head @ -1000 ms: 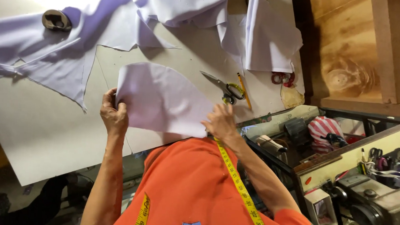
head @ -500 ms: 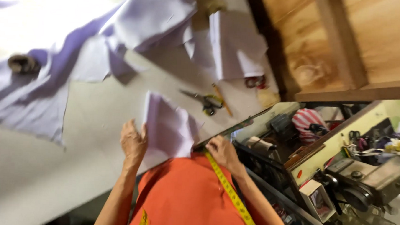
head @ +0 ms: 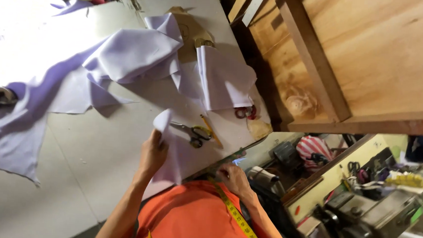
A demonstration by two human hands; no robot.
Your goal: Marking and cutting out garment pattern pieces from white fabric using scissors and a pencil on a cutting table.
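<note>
- My left hand (head: pixel 153 152) is holding a cut cloth piece (head: pixel 167 148) upright above the table (head: pixel 98 166); its fingers are pinching the piece's near edge, thumb on one side.
- The piece is standing folded and curling over at the top, just left of the scissors (head: pixel 191 132) and the pencil (head: pixel 212 131), apart from both.
- My right hand (head: pixel 233 179) is resting at the table's near edge, close to my orange shirt (head: pixel 191 219) and the tape measure (head: pixel 237 219); I cannot tell whether its fingers are spread or pinching the cloth's lower corner.
- As I judge it, handling well is calling for a firm pinch near the edge, the free hand steadying the bottom so the limp fabric is not slumping or creasing, and keeping the fold clear of the scissor blades.
- The larger lavender fabric (head: pixel 123 56) is lying bunched across the far table, with a paper pattern (head: pixel 189 33) partly under it.
</note>
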